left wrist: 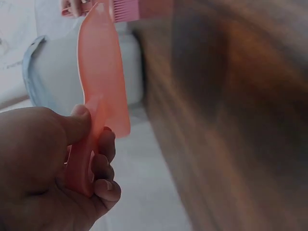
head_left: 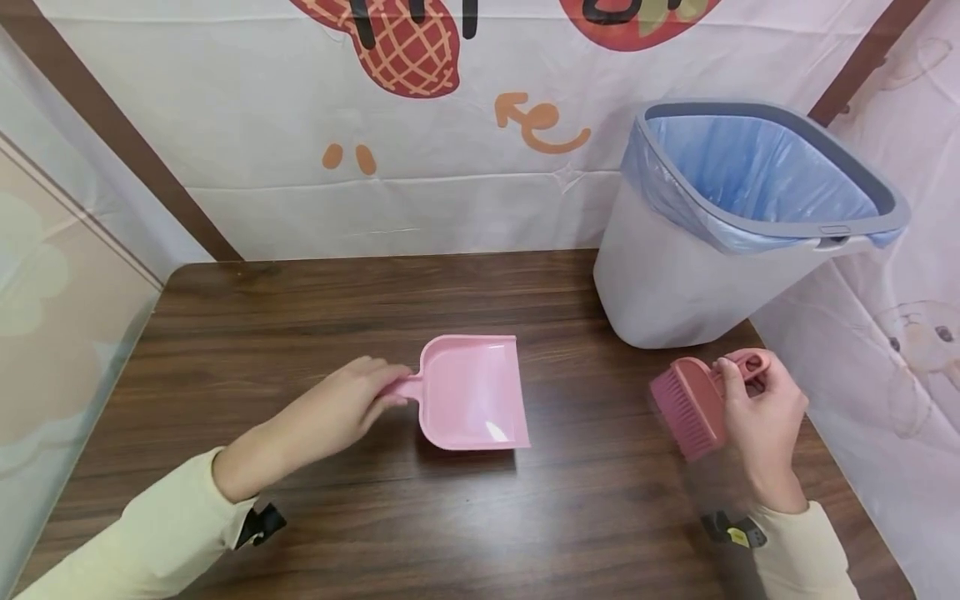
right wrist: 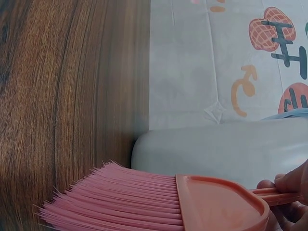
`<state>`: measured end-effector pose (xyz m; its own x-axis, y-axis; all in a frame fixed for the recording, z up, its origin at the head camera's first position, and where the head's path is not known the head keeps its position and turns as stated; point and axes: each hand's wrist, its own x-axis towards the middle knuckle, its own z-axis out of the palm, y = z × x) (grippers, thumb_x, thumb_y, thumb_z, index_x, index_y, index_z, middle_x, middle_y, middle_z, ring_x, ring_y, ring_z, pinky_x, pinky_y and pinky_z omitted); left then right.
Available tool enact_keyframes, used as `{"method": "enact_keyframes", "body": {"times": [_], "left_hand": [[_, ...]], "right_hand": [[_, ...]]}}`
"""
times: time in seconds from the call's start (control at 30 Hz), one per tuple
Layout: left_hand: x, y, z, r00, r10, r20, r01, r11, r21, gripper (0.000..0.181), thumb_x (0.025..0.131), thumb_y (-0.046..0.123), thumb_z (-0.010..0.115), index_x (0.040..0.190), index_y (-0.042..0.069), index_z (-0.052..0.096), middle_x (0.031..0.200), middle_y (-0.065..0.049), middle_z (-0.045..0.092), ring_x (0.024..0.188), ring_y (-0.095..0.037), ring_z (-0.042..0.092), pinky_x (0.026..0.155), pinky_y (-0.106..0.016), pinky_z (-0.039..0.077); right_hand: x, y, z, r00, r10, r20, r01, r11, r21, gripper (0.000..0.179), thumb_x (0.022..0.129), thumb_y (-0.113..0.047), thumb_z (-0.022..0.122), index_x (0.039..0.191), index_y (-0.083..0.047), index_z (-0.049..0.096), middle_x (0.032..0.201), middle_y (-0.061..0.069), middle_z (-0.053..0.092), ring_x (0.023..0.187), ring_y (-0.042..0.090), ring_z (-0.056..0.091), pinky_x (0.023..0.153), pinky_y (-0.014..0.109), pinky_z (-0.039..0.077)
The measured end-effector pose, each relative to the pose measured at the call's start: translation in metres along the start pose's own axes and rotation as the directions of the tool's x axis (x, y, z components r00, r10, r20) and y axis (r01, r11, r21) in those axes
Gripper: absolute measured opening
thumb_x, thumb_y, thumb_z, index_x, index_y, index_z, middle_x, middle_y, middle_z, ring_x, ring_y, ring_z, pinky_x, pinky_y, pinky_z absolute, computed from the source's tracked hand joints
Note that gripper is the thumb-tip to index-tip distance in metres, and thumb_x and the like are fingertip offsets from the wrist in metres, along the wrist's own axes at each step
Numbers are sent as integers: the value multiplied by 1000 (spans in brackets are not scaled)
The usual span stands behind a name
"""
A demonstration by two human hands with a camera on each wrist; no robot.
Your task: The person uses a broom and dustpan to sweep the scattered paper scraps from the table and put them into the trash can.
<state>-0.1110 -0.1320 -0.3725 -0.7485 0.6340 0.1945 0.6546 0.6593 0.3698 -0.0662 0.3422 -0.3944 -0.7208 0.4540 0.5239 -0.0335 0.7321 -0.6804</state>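
Note:
A pink dustpan (head_left: 472, 392) is held just above the wooden table, its shadow showing beneath it. My left hand (head_left: 352, 400) grips its handle, with thumb and fingers wrapped round it in the left wrist view. At the right, my right hand (head_left: 765, 417) holds a pink hand brush (head_left: 693, 408) by its looped handle. The bristles (right wrist: 115, 197) point left and down toward the tabletop; whether they touch it I cannot tell. In the right wrist view only the fingertips of that hand show, pinching the handle.
A pale grey trash bin (head_left: 690, 275) lined with a blue bag (head_left: 765, 167) stands at the table's back right, just beyond the brush. Behind the dark wooden table (head_left: 337, 308) hangs a printed white cloth (head_left: 465, 208).

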Motion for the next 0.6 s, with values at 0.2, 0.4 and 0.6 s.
{"method": "enact_keyframes", "body": {"times": [0.2,0.4,0.6], "left_hand": [[-27,-4,26,1000,-11,-30,10,999,-34,26,92,8,73,117,1,69,97,-2,68,89,-18,62,80,-41,54],[-43,-7,46,997,-31,-64,28,998,-57,27,90,7,75,116,1,70,100,-2,70,91,-17,62,80,-39,54],[-47,-9,61,998,-33,-45,30,998,-54,27,90,9,75,116,2,70,100,-2,70,91,-16,62,81,-39,54]], "right_hand": [[-1,0,0,1000,-3,-8,3,1000,-11,10,93,-9,73,92,0,69,74,-32,54,59,-7,49,55,9,36],[-1,1,0,1000,-8,-8,8,1000,-6,11,94,-10,73,93,0,69,75,-34,54,62,-10,52,57,6,38],[0,2,1,1000,-17,-13,17,1000,-9,10,93,-9,74,92,0,70,75,-33,55,61,-10,51,57,7,38]]}}
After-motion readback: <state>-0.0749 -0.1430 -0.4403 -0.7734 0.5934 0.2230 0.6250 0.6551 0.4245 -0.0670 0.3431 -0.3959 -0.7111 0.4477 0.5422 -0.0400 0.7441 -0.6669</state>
